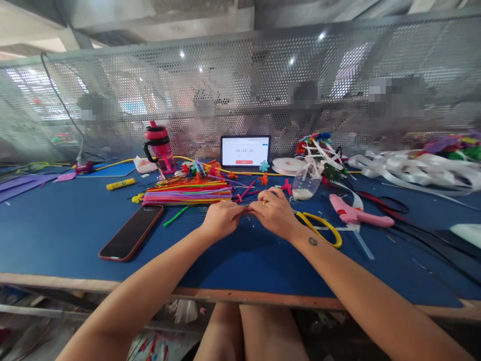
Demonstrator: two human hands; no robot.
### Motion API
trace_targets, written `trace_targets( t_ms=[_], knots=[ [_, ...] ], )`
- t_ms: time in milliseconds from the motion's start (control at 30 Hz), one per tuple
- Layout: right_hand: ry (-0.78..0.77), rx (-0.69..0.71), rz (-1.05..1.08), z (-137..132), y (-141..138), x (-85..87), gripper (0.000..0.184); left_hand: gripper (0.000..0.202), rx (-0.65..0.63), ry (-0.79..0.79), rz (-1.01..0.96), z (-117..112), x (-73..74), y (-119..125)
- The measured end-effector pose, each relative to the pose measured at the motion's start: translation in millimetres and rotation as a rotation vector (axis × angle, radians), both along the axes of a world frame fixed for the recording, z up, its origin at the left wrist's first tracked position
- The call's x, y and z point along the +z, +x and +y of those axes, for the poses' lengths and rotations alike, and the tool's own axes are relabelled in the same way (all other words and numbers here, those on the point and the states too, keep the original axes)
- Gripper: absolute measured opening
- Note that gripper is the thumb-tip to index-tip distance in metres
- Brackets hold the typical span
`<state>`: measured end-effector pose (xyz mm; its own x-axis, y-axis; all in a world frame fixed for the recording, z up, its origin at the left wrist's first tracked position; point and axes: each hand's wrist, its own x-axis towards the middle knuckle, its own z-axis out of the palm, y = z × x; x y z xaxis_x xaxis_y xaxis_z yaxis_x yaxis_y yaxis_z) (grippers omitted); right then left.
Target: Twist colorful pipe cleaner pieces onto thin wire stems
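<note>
My left hand (222, 219) and my right hand (273, 210) meet over the blue table, fingertips pinched close together. Whatever lies between them is too small and hidden to name. Just behind the left hand is a bundle of coloured pipe cleaners (188, 193), red, orange, yellow and purple. A green pipe cleaner piece (176, 216) lies to its left. Beyond my fingers are a magenta twisted pipe cleaner shape (286, 187) and an orange one (263, 178). Yellow-handled scissors (326, 220) rest beside my right wrist, their blades mostly covered by the hand.
A phone (131, 233) lies at left, near a yellow tube (121, 184). Further back stand a pink bottle (160, 145) and a tablet showing a timer (245, 150). On the right are a pink glue gun (358, 213), cables and white ribbon (398, 168). A perforated metal screen (240, 90) closes the back.
</note>
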<state>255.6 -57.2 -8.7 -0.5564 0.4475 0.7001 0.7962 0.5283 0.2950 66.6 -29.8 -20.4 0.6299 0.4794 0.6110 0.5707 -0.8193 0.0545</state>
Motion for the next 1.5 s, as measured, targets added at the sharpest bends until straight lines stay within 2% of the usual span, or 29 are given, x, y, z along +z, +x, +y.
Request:
trace_targets(
  t_ms=[133,367,667,900,1067,1367,1500],
  knots=[
    [0.013,0.016,0.006,0,2,0.8,0.019,0.021,-0.051,0.049,-0.041,2,-2.0,-1],
    [-0.04,0.048,0.004,0,-1,-1.4,0.017,0.019,-0.04,0.178,0.024,0,-2.5,-2],
    [0.042,-0.012,0.009,1,13,6.1,0.016,0.02,-0.008,0.16,-0.08,5,1.5,-5],
    [0.084,-0.035,-0.037,-3,1,2.9,0.015,0.018,0.017,-0.02,-0.133,3,4.4,-3],
    [0.131,-0.02,-0.024,-2,-4,-1.0,0.017,0.017,0.001,0.036,-0.075,0,2.8,0],
    [0.144,-0.026,0.048,-1,13,9.7,0.021,0.02,0.068,0.056,-0.064,1,13.7,-8],
    [0.114,-0.06,-0.002,-1,15,8.9,0.019,0.019,0.075,0.076,-0.061,3,12.7,-9]
  ],
)
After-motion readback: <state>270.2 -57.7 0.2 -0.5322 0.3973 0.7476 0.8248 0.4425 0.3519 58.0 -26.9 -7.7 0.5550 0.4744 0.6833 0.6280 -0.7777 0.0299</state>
